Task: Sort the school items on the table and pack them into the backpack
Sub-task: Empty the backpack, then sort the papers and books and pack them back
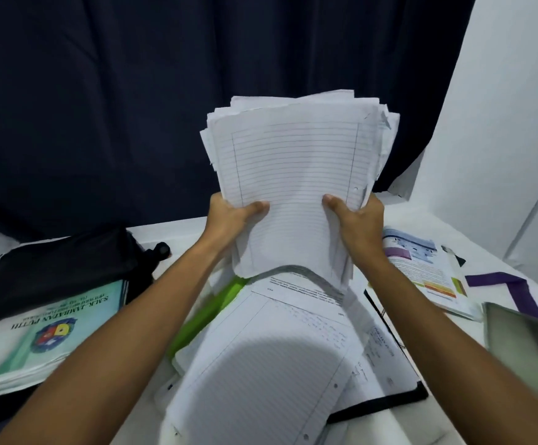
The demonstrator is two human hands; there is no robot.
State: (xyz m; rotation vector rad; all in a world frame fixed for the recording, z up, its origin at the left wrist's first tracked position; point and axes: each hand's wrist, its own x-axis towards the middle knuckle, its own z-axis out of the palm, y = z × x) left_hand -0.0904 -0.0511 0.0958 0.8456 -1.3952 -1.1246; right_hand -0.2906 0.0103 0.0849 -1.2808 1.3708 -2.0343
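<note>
I hold a thick stack of lined loose-leaf paper (296,175) upright above the table. My left hand (232,216) grips its left edge and my right hand (356,220) grips its right edge, thumbs on the front sheet. Below it more loose sheets (271,354) lie over a black folder (386,403) and a green folder (206,313). The black backpack (59,268) lies at the left, with a green-covered book (49,335) on a pile of booklets in front of it.
An open colourful textbook (421,271) lies at the right, with a purple strap (514,290) beyond it and a grey glossy cover (524,338) at the right edge. A dark curtain (165,107) hangs behind the white table (402,216).
</note>
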